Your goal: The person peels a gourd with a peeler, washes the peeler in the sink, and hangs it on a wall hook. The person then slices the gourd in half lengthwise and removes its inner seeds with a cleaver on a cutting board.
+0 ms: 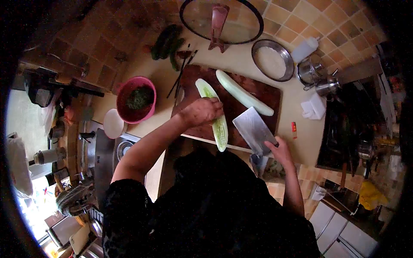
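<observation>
My left hand (204, 111) is closed around the middle of a peeled cucumber half (220, 133), whose pale green seeded side faces up. This piece lies on the dark wooden cutting board (269, 90) and its near end sticks out past the board's front edge. My right hand (280, 151) grips a cleaver (254, 129) by the handle. The broad blade is tilted over the front right part of the board, apart from the held half. Behind it, a second peeled cucumber piece (244, 93) rests on the board with its smooth side up.
Chopsticks (183, 71) and dark green cucumbers (165, 43) lie behind the board's left side. A pink basin (149, 116) of chopped greens stands left. At the back are a metal bowl (287, 76) and a glass lid (241, 21) on a stand. The stove (333, 142) is right.
</observation>
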A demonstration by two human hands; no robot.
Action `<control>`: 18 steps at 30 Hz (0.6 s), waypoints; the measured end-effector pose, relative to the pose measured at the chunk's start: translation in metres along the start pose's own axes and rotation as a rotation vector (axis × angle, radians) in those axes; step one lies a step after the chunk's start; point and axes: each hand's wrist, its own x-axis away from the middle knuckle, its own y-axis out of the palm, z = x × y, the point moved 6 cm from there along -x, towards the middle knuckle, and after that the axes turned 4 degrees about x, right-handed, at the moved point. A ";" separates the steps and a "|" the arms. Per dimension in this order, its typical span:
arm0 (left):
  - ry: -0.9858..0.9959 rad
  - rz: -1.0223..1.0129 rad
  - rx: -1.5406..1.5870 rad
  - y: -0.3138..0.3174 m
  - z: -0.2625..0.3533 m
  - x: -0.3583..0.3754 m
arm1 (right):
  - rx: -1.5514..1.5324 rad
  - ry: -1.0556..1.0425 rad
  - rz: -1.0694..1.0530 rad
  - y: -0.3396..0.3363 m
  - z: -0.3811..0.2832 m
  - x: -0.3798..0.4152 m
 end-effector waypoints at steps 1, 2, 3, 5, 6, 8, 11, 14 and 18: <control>-0.064 0.002 0.054 0.002 -0.004 0.003 | 0.004 -0.118 0.056 0.002 0.008 0.003; -0.128 0.005 0.106 0.003 -0.009 0.007 | -0.018 -0.110 0.079 0.003 0.008 0.011; -0.191 0.008 0.159 0.005 -0.013 0.011 | -0.040 -0.102 0.102 0.001 -0.001 0.023; -0.264 0.007 0.152 0.009 -0.019 0.018 | -0.054 -0.079 0.131 -0.002 -0.022 0.043; -0.301 0.007 0.149 0.012 -0.021 0.020 | -0.044 -0.063 0.135 -0.005 -0.033 0.052; -0.331 0.047 0.160 0.015 -0.021 0.022 | 0.033 -0.034 0.164 -0.005 -0.048 0.063; -0.388 0.155 0.172 0.020 -0.016 0.020 | 0.196 0.010 0.214 -0.006 -0.062 0.072; -0.448 0.211 0.238 0.023 -0.013 0.020 | 0.287 0.048 0.241 -0.008 -0.080 0.073; -0.524 0.272 0.259 0.026 -0.010 0.026 | 0.388 0.008 0.286 -0.011 -0.092 0.064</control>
